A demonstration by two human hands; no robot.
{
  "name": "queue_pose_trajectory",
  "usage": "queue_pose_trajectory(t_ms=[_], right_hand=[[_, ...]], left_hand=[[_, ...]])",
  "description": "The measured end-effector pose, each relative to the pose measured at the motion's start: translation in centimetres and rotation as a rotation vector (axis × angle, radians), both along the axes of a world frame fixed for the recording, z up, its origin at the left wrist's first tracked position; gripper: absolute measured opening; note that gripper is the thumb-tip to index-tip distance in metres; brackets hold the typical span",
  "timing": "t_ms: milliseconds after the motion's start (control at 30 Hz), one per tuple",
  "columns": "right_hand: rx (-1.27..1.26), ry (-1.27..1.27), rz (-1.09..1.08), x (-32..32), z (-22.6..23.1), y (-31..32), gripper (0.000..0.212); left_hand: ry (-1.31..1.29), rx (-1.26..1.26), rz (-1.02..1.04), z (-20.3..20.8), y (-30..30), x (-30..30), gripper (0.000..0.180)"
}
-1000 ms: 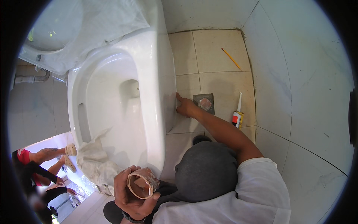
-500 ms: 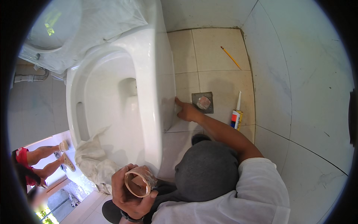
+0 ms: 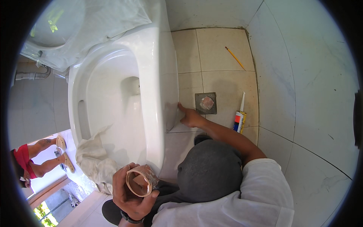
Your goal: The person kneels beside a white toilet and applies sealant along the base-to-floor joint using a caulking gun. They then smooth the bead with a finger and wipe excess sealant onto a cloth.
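While the right hand (image 3: 191,119), forefinger out, presses the toilet (image 3: 151,75) base seam at the bowl's three o'clock, the left hand (image 3: 130,191) clutches a tape roll (image 3: 138,181); seam-smoothing, I'd judge, needing steady pressure next.

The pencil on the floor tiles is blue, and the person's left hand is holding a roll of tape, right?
Not quite. The head view shows the pencil on the floor tiles is yellow, not blue. The rest is right: the left hand holds a roll of tape.
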State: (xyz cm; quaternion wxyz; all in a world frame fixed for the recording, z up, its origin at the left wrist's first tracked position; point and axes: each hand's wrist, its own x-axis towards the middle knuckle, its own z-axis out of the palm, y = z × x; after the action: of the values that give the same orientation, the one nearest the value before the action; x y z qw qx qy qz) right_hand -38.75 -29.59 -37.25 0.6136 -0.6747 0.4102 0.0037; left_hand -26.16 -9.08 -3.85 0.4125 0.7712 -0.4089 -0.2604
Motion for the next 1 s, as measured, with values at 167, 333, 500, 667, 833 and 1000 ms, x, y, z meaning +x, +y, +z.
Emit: queue_pose_trajectory(t_ms=[167, 333, 500, 667, 833, 1000], right_hand=[[0.060, 0.044, 0.038, 0.3, -0.6, 0.6, 0.094], [-0.026, 0.021, 0.050, 0.5, 0.0, 2.0, 0.094], [0.287, 0.080, 0.221, -1.3, 0.9, 2.3, 0.090], [-0.107, -0.035, -0.085, -1.9, -0.1, 1.4, 0.084], [-0.132, -0.090, -0.195, -0.5, -1.3, -1.8, 0.088], [-0.126, -0.075, -0.165, 0.8, -1.6, -2.7, 0.090]], left_hand=[[0.016, -0.013, 0.009, -0.1, 0.0, 0.0, 0.097], [-0.029, -0.089, -0.013, -0.4, -0.1, 0.3, 0.086], [-0.036, -0.077, -0.010, -0.3, -0.1, 0.3, 0.087], [-0.031, -0.086, 0.025, -0.4, 0.0, 0.2, 0.089], [-0.045, -0.082, 0.034, -0.6, 0.0, 0.1, 0.089], [-0.069, -0.071, 0.015, -0.5, 0.1, 0.4, 0.088]])
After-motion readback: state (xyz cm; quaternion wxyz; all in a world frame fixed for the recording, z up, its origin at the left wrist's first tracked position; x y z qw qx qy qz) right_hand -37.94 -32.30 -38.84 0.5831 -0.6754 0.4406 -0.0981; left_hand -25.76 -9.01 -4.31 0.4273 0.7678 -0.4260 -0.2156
